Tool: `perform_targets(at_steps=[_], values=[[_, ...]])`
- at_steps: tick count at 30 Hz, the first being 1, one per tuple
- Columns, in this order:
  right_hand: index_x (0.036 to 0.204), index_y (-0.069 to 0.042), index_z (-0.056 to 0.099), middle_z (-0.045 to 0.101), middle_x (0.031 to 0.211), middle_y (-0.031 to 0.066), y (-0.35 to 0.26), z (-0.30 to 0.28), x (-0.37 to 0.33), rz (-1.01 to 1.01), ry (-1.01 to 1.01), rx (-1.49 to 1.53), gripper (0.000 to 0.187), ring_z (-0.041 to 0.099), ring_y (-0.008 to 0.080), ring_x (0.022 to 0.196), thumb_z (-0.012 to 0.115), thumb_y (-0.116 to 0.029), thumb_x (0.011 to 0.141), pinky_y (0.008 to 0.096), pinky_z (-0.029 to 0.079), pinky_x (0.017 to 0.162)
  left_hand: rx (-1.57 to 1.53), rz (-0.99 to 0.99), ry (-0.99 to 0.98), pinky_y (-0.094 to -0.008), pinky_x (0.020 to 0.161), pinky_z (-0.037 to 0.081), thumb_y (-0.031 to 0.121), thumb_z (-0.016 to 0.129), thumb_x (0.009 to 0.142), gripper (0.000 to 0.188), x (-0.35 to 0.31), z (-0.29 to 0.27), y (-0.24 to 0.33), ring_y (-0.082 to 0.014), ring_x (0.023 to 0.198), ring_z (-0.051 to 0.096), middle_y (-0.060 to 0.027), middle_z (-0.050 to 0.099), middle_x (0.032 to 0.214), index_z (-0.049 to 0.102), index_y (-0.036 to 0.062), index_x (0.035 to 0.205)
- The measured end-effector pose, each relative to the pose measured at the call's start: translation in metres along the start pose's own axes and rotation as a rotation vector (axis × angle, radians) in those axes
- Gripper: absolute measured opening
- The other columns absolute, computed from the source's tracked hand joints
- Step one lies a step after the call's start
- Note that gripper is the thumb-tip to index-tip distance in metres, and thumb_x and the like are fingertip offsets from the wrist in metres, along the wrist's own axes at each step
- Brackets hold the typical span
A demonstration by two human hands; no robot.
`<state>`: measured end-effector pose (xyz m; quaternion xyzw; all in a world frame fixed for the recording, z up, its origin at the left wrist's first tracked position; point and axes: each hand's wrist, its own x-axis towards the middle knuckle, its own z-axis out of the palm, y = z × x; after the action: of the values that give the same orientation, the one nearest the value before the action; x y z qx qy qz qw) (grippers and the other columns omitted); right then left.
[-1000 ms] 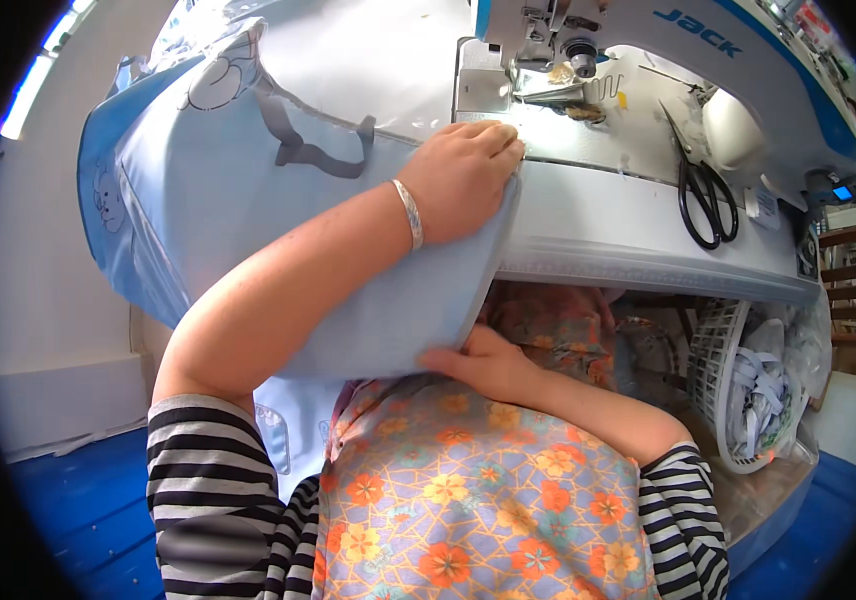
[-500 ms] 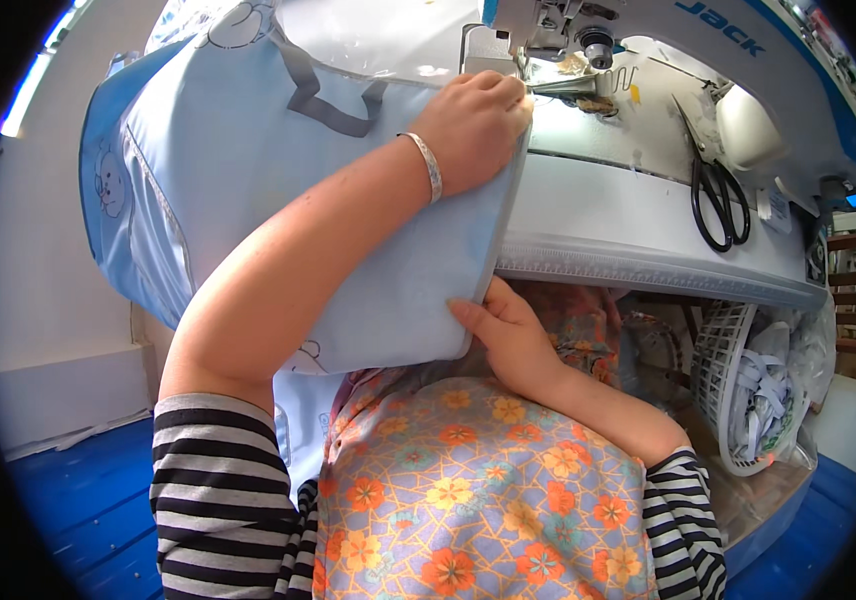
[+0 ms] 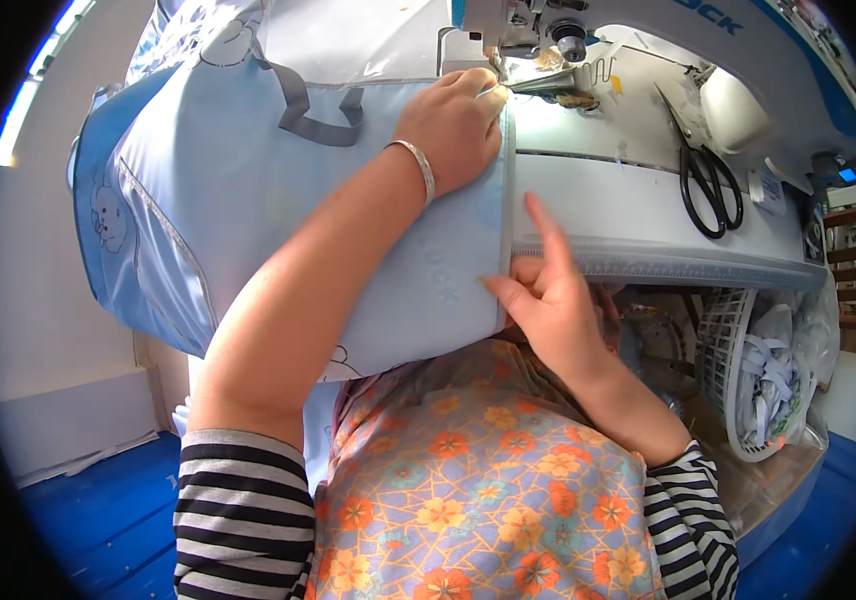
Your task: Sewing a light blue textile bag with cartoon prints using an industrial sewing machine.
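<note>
A light blue fabric bag [image 3: 388, 240] with grey edging and a printed animal spreads over the left side of the sewing machine table. Its grey strap handle [image 3: 323, 122] lies looped near the far edge. My left hand [image 3: 453, 130] reaches across the bag, fingers curled on its far right corner, right beside the sewing machine's [image 3: 568, 40] needle area and metal edge-folding guide [image 3: 553, 82]. The needle itself cannot be made out. My right hand [image 3: 555, 305] is at the bag's right edge near the table front, index finger stretched forward, thumb tip at the edging, other fingers bent.
Black-handled scissors [image 3: 710, 190] lie on the table [image 3: 588, 205] at the right. A ruler strip [image 3: 668, 265] runs along its front edge. Below it on the right, a white plastic basket [image 3: 726, 370] holds pale strips and scraps. A wall stands at the left.
My right hand has let go of the bag's near corner and moved forward, its index finger now extended. The bag's right edge lies straighter. My left hand stays at the far corner.
</note>
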<state>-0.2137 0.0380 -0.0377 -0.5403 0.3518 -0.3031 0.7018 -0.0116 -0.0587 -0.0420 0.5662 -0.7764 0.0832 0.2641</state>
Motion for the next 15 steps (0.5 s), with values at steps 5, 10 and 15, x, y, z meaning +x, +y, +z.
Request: perform_targets(at_steps=[5, 10, 15], values=[[0.131, -0.002, 0.054, 0.059, 0.08, -0.0008, -0.031, -0.039, 0.045, -0.372, 0.139, -0.619, 0.04, 0.058, 0.0069, 0.072, 0.059, 0.001, 0.092, 0.0233, 0.05, 0.067, -0.014, -0.027, 0.021, -0.039, 0.088, 0.051, 0.014, 0.06, 0.078, 0.023, 0.004, 0.002, -0.004, -0.0277, 0.106, 0.061, -0.0099, 0.063, 0.115, 0.068, 0.0063, 0.099], [0.113, 0.0, 0.063, 0.064, 0.084, 0.0009, -0.059, -0.069, 0.127, -0.396, 0.283, -0.576, 0.024, 0.059, 0.0075, 0.076, 0.065, -0.008, 0.09, 0.0238, 0.049, 0.072, -0.003, -0.044, 0.029, -0.0401, 0.084, 0.052, 0.013, 0.06, 0.076, 0.018, 0.009, 0.003, -0.006, -0.0277, 0.1, 0.063, -0.0077, 0.065, 0.113, 0.067, 0.0053, 0.091], [0.105, 0.002, 0.062, 0.067, 0.087, 0.0035, -0.07, -0.082, 0.14, -0.442, 0.289, -0.591, 0.024, 0.061, 0.0097, 0.078, 0.069, -0.013, 0.088, 0.0246, 0.048, 0.075, -0.021, -0.075, 0.093, -0.0391, 0.083, 0.053, 0.011, 0.06, 0.077, 0.015, 0.012, 0.009, -0.01, -0.0279, 0.098, 0.064, -0.0069, 0.066, 0.11, 0.069, 0.0047, 0.087]])
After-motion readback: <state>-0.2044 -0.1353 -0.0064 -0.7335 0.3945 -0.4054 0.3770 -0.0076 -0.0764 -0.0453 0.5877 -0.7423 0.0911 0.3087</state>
